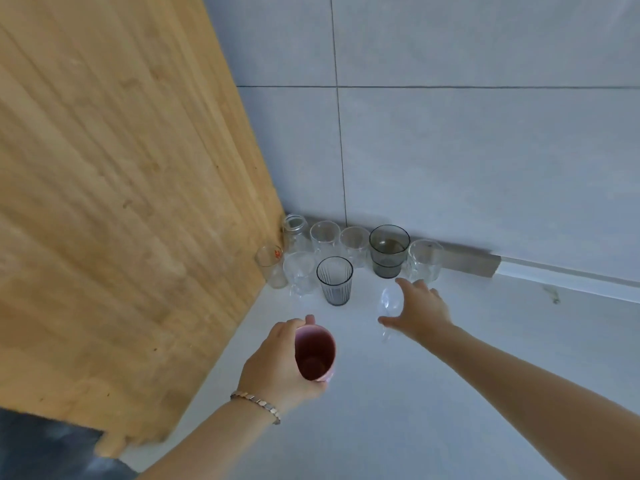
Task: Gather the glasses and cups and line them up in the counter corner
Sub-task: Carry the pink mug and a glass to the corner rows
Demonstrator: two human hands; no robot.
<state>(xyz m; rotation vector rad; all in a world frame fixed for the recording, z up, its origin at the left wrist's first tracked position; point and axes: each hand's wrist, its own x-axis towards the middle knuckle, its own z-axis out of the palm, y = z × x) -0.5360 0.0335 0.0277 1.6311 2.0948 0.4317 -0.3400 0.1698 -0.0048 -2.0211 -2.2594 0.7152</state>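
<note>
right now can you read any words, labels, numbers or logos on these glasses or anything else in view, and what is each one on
No text can be read anywhere in this view.
Small clear glass by the wooden panel: a small red mark near the rim, too small and blurred to read.
Pink cup in the left hand: no print visible.
Other glasses, tiled wall, counter: no lettering.

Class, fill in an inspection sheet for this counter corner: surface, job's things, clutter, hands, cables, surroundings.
Surface: white counter, a small mark near the wall.
Job's things: glasses in two rows in the corner, among them a jar, a grey tumbler and a ribbed glass.
Clutter: nothing seen.
Hands: left hand has its grip on a pink cup; right hand on a clear stemmed glass.
Cables: nothing seen.
Surroundings: wooden panel left, grey tiled wall behind.
</note>
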